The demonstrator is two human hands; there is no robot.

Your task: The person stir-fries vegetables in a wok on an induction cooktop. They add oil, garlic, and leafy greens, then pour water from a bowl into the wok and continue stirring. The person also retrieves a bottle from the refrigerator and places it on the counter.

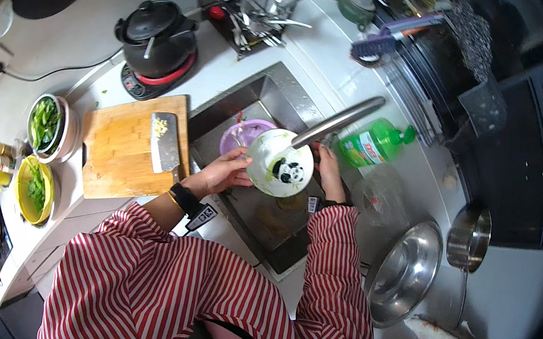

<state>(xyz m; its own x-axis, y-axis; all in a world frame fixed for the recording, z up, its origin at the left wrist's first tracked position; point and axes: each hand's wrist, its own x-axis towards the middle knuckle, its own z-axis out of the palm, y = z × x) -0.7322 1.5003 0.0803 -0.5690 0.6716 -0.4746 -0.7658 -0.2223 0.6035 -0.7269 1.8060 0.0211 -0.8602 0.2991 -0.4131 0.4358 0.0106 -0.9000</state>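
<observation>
White and round, the panda-print bowl (pixel 278 158) is in my left grip (pixel 220 172), fingers curled nearly closed on its rim. My right grip (pixel 329 171) is at the other edge, partly hidden; from far away I can't tell how closed. I should turn the bowl gently and not bump the silver metal tap (pixel 342 120) just above. Underneath are the grey metal sink (pixel 224 111) and round purple bowl (pixel 234 131).

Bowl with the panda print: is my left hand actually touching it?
Touching. The head view shows the left hand with its thumb and fingers against the left rim of the bowl, no gap showing.
</observation>
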